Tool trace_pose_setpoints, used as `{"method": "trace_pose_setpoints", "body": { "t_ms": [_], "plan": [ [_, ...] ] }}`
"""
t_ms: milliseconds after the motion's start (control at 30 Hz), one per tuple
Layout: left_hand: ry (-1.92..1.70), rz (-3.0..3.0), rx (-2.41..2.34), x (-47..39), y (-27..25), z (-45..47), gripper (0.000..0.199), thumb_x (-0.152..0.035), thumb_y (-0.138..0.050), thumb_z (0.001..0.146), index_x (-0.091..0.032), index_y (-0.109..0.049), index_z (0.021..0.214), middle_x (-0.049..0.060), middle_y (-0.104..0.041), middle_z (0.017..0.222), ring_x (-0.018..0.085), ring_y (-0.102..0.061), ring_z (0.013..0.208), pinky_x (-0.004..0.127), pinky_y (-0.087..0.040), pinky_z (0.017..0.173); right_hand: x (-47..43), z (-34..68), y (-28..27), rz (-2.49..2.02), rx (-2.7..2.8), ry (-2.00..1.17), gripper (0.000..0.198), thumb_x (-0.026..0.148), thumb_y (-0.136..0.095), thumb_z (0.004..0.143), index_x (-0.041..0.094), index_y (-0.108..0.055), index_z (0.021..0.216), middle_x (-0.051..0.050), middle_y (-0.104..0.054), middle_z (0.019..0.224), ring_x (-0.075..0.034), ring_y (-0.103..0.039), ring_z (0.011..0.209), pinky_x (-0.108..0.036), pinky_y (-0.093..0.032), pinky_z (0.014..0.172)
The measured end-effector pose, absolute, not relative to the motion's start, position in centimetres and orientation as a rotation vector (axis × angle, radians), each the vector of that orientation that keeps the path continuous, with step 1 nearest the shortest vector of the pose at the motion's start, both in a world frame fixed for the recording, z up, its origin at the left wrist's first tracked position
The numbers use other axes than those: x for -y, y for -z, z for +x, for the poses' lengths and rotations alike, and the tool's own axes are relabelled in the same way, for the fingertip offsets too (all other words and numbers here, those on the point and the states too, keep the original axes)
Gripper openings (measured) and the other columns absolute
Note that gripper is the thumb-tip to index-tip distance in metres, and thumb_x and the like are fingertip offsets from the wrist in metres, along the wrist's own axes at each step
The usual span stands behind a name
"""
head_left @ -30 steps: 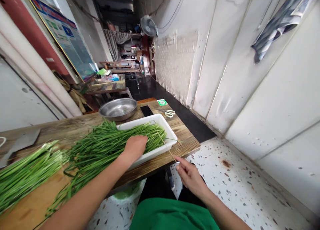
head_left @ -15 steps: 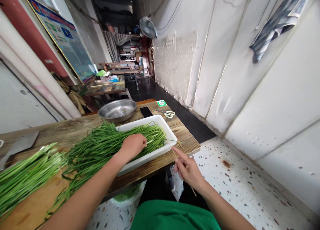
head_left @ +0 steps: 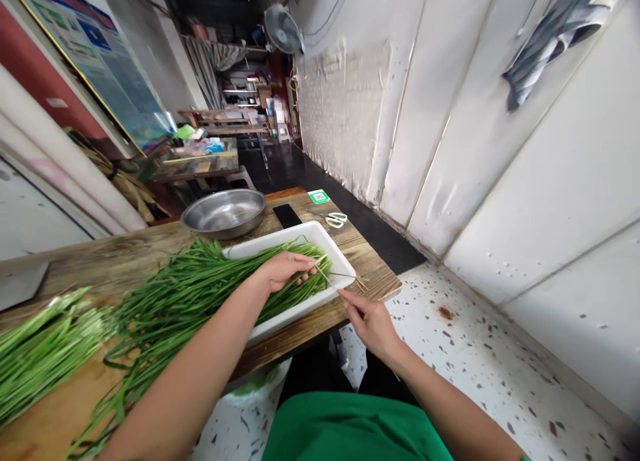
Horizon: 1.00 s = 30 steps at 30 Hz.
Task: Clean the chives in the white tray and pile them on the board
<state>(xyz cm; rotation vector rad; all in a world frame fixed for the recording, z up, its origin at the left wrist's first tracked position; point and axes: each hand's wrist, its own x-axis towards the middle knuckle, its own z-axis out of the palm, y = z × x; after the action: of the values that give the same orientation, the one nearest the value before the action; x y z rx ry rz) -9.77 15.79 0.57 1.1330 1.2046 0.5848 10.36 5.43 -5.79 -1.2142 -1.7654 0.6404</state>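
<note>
Long garlic chives lie heaped in and over the left end of a white plastic tray. Above the pale stem ends, my left hand is closed in a pinch on one thin stalk. That stalk runs slanting down past the tray's near right corner to my right hand, whose thumb and forefinger pinch its other end. A few dry yellowish bits lie by the tray's right corner.
Behind the tray are a steel basin, a black phone and scissors with pale handles. More chives rest on a cutting board at left, near a cleaver. A bag-lined bin stands below the table.
My left hand has moved right, to the stem ends, and now pinches a thin stalk. My right hand has shifted slightly left and holds its other end. The view has turned slightly right.
</note>
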Motion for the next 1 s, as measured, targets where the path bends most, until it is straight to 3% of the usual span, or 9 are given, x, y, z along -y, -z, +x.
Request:
{"method": "trace_pose_setpoints", "body": {
  "t_ms": [300, 1000],
  "plan": [
    [-0.553, 0.987, -1.178, -15.72, -0.79, -9.49, 0.024, -0.024, -0.068, 0.060, -0.010, -0.062, 0.079, 0.004, -0.058, 0.074, 0.003, -0.043, 0.047, 0.015, -0.030, 0.040, -5.44, 9.94, 5.59, -1.257, 1.710, -0.638, 0.034, 0.021, -0.045, 0.079, 0.022, -0.058, 0.110, -0.001, -0.068, 0.086, -0.016, -0.063, 0.077, -0.024, -0.049, 0.070],
    [-0.555, 1.021, -1.121, -15.60, -0.69, -9.57, 0.024, -0.028, -0.065, 0.064, -0.010, -0.061, 0.079, 0.001, -0.052, 0.068, 0.001, -0.036, 0.044, 0.015, -0.025, 0.038, -5.11, 9.73, 6.40, -1.207, 1.650, -0.735, 0.034, 0.023, -0.042, 0.079, 0.021, -0.059, 0.108, 0.001, -0.066, 0.070, -0.013, -0.056, 0.053, -0.022, -0.046, 0.053]
  ]
}}
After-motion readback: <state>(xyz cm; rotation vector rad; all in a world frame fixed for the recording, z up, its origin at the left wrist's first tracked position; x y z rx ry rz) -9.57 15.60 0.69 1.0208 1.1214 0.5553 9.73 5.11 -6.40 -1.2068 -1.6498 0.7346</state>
